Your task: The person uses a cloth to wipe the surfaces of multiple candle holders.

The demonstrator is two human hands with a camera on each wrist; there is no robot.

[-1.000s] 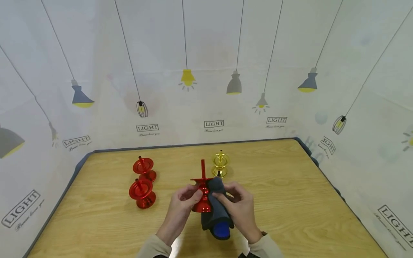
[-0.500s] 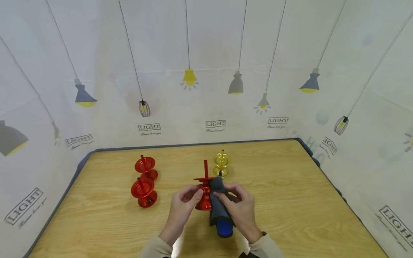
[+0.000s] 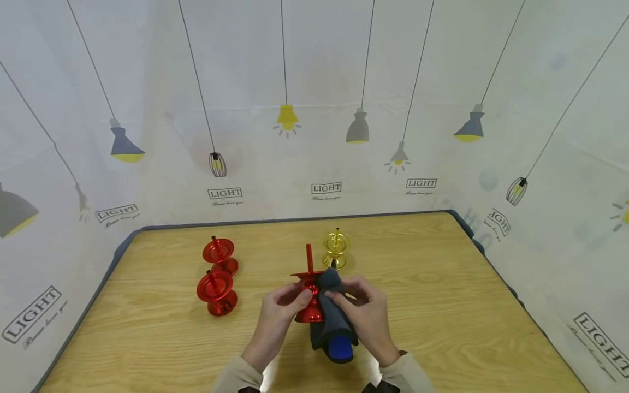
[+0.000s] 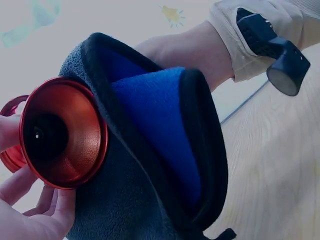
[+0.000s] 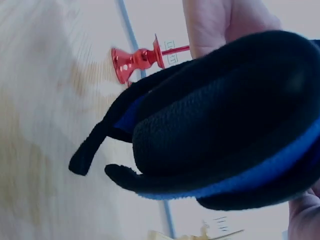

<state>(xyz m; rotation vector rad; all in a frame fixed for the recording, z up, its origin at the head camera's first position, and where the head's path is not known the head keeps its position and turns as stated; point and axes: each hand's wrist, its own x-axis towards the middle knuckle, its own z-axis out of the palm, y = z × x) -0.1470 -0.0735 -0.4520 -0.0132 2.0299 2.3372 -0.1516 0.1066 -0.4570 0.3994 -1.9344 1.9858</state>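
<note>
The left hand (image 3: pixel 279 315) pinches a red candlestick (image 3: pixel 309 313) below its dish (image 3: pixel 304 274), and the right hand (image 3: pixel 367 315) grips a folded cloth (image 3: pixel 336 318) against the candlestick's side, just right of that pinch. Only the left wrist view shows the base's hollow underside (image 4: pixel 76 137) — dark at its centre.

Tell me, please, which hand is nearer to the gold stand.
Right. The right hand is in front of the gold stand, slightly right; the left hand is farther off, in front and to its left.

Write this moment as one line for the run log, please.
left hand: holds red candlestick | right hand: holds dark cloth against it | table: two other red candlesticks, gold candlestick
</note>
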